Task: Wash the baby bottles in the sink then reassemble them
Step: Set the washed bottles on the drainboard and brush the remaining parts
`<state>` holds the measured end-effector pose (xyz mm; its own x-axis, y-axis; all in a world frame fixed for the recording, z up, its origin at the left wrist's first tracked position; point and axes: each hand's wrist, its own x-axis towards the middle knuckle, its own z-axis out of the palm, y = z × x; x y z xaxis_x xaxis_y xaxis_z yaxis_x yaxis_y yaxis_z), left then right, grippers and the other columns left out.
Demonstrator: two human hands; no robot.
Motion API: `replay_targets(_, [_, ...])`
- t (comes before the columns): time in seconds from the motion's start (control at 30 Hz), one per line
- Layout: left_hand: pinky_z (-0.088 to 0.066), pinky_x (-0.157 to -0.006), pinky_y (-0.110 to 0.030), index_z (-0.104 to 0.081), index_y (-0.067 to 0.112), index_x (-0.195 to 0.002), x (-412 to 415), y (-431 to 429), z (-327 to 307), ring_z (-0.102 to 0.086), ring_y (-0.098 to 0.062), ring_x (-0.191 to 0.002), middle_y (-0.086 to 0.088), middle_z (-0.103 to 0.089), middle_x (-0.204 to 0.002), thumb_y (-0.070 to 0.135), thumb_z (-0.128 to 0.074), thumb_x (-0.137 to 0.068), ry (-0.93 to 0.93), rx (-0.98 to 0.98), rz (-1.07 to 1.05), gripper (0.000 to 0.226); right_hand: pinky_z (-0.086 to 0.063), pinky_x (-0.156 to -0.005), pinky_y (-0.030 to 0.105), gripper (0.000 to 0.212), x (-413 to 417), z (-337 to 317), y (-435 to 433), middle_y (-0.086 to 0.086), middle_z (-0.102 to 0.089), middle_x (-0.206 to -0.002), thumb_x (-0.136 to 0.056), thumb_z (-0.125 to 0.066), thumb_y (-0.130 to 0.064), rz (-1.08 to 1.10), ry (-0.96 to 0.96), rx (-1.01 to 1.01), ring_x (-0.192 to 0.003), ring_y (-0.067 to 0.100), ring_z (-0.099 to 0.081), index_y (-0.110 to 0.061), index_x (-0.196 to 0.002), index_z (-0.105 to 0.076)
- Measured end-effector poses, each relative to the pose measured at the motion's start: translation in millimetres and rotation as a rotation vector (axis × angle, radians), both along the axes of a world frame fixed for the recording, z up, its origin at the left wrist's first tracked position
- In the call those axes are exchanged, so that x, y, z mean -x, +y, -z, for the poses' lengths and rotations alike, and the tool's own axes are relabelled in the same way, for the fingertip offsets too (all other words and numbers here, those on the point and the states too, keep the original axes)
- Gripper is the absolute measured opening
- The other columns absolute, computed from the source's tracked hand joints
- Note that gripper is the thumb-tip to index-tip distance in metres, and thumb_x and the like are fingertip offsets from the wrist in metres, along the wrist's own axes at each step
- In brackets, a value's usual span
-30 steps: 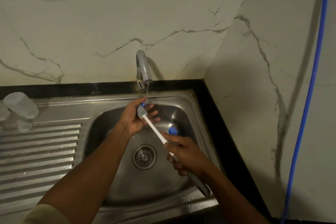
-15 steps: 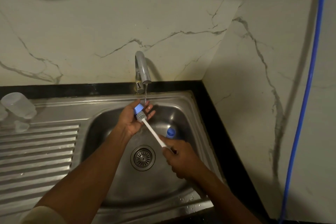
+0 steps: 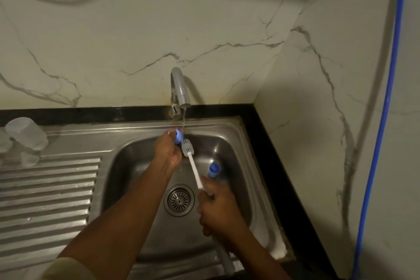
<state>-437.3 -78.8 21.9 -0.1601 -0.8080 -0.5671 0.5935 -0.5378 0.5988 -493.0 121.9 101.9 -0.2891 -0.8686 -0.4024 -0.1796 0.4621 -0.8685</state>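
- Three or so frosted translucent plastic bottle pieces [image 3: 26, 133] stand at the far left, on the back corner of the ribbed steel draining board [image 3: 45, 200], well apart from the basin. They are too blurred for me to tell which parts they are.
- My left hand [image 3: 169, 154] is raised over the back of the stainless-steel sink [image 3: 227, 124]. Its fingers [image 3: 166, 141] are curled round a small blue plastic bottle part [image 3: 178, 137].
- That blue part sits just under the thin stream of water [image 3: 183, 120] falling from the curved grey metal tap [image 3: 179, 88].
- A long bottle brush [image 3: 195, 170], with a grey bristle head, white shaft and grey handle, slants up from lower right to upper left. Its head is just beside the blue part in my left hand; I cannot tell whether the bristles touch it.
- The round steel drain strainer [image 3: 179, 200] lies in the basin floor, between my two forearms.
- A second blue plastic piece [image 3: 214, 169] rests in the basin near its right wall, just beyond my right hand [image 3: 218, 211], with nothing holding it.
- My right fingers [image 3: 205, 208] are wrapped tightly round the brush handle, whose grey end pokes out below my wrist over the sink's front rim.
- The black table edge [image 3: 272, 143] borders the sink on the right, and a thin blue hose [image 3: 384, 120] runs down the marble wall [image 3: 113, 29] at the far right.
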Motion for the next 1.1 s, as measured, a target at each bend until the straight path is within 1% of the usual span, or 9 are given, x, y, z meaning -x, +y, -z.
replay_targets(0.1, [-0.058,-0.085,-0.037,-0.067,0.003,-0.098,-1.8,0.6,3.6,-0.067,-0.023,-0.085,-0.015,-0.068,-0.096,0.004,-0.055,-0.097,-0.025,0.026,0.028,0.012,-0.038,-0.04,0.022,0.043,-5.6,5.7,-2.3,0.005,-0.05,-0.064,-0.1,-0.044,-0.014,0.121,-0.185,0.035,-0.043,0.01,-0.044,-0.048,-0.122,-0.058])
replay_targets(0.2, [-0.056,-0.095,-0.042,-0.064,0.005,-0.107,-9.0,-4.4,0.1,-0.069,-0.026,-0.098,-0.016,-0.069,-0.108,0.003,-0.059,-0.094,-0.035,0.026,0.04,0.014,-0.044,-0.043,0.024,0.045,-11.5,16.8,-10.5,0.001,-0.052,-0.064,-0.098,-0.045,-0.017,0.122,-0.023,0.077,-0.046,0.01,-0.048,-0.05,-0.127,-0.057])
replay_targets(0.27, [-0.057,-0.091,-0.04,-0.064,0.007,-0.111,-10.2,-3.4,-3.6,-0.069,-0.024,-0.094,-0.014,-0.07,-0.103,0.009,-0.063,-0.094,-0.063,0.01,0.047,0.017,-0.05,-0.054,0.026,0.048,-17.8,18.4,-15.0,-0.007,-0.055,-0.067,-0.098,-0.045,-0.02,0.079,0.106,0.131,-0.054,0.006,-0.054,-0.06,-0.124,-0.05])
replay_targets(0.37, [-0.052,-0.078,-0.032,-0.066,0.005,-0.117,-7.3,8.1,-2.5,-0.062,-0.018,-0.078,-0.01,-0.068,-0.091,0.016,-0.06,-0.097,-0.018,-0.035,0.112,0.023,-0.051,-0.061,0.024,0.045,-15.3,15.6,-33.3,-0.012,-0.056,-0.073,-0.101,-0.045,-0.02,0.043,0.14,0.131,-0.058,0.002,-0.055,-0.05,-0.134,-0.046])
replay_targets(0.47, [-0.055,-0.071,-0.03,-0.061,0.003,-0.129,-13.6,9.4,3.2,-0.062,-0.019,-0.079,-0.015,-0.068,-0.1,0.018,-0.062,-0.096,0.041,-0.081,0.068,0.036,-0.052,-0.06,0.024,0.042,-5.9,8.9,-34.4,-0.013,-0.053,-0.069,-0.102,-0.044,-0.02,-0.044,0.155,0.078,-0.06,0.001,-0.053,-0.04,-0.137,-0.051])
replay_targets(0.6, [-0.06,-0.079,-0.036,-0.061,0.004,-0.119,-22.7,3.8,3.7,-0.07,-0.026,-0.091,-0.017,-0.069,-0.108,0.017,-0.063,-0.096,0.069,-0.078,0.023,0.027,-0.044,-0.049,0.017,0.042,-12.4,5.4,-6.0,-0.011,-0.052,-0.065,-0.102,-0.043,-0.022,-0.059,0.114,0.064,-0.055,0.0,-0.052,-0.052,-0.13,-0.05])
replay_targets(0.77, [-0.061,-0.07,-0.033,-0.063,0.003,-0.111,-4.9,12.5,-5.7,-0.069,-0.02,-0.078,-0.015,-0.068,-0.1,0.012,-0.057,-0.097,0.071,-0.027,0.196,0.017,-0.043,-0.045,0.022,0.039,5.9,-0.5,-39.7,-0.001,-0.058,-0.069,-0.103,-0.043,-0.019,0.074,0.044,0.056,-0.053,0.008,-0.053,-0.038,-0.135,-0.052])
replay_targets(0.87, [-0.059,-0.082,-0.037,-0.061,0.001,-0.11,-9.4,4.3,-6.0,-0.067,-0.023,-0.087,-0.016,-0.066,-0.101,0.006,-0.049,-0.1,0.124,0.01,0.161,0.016,-0.04,-0.041,0.021,0.042,-0.5,-4.4,-22.6,-0.001,-0.052,-0.064,-0.103,-0.041,-0.019,0.026,-0.022,0.032,-0.047,0.007,-0.048,-0.043,-0.136,-0.049])
replay_targets(1.1, [-0.062,-0.078,-0.035,-0.061,-0.001,-0.118,-6.1,18.6,1.1,-0.068,-0.026,-0.096,-0.02,-0.067,-0.112,0.007,-0.053,-0.1,0.196,-0.008,0.164,0.021,-0.037,-0.037,0.02,0.037,17.8,-15.0,-37.8,0.002,-0.05,-0.06,-0.103,-0.042,-0.016,0.102,-0.145,0.021,-0.041,0.007,-0.043,-0.032,-0.134,-0.054])
